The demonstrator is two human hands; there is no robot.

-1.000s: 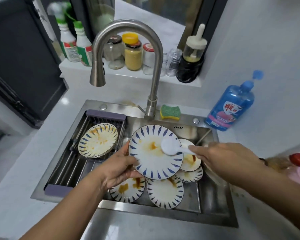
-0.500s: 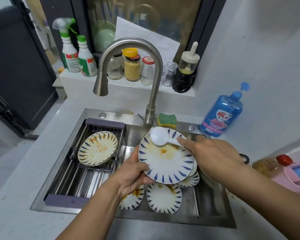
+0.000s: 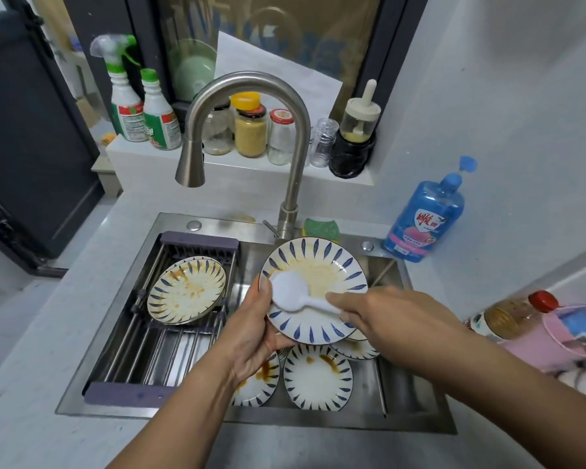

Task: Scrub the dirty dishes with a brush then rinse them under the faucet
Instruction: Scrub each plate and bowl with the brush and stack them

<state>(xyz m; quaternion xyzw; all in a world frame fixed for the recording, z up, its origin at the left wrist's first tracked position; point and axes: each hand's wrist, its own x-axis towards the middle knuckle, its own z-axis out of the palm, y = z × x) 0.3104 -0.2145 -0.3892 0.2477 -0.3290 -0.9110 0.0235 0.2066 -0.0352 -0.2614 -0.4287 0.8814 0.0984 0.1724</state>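
Open gap beneath faucet [image 3: 191, 164], above rack [image 3: 200, 239]

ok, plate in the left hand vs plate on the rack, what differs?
The held plate is tilted above the sink, gripped by the left hand; the rack plate lies untouched on the rack. The brush in the right hand rests on the held plate, not the rack plate. The held plate's stain is smeared; the rack plate's is spotty. Both are white with blue dashes, still dirty.

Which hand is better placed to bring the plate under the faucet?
Probably left: left hand grips the blue-striped white plate, nearer the steel faucet spout; right hand holds the white brush.
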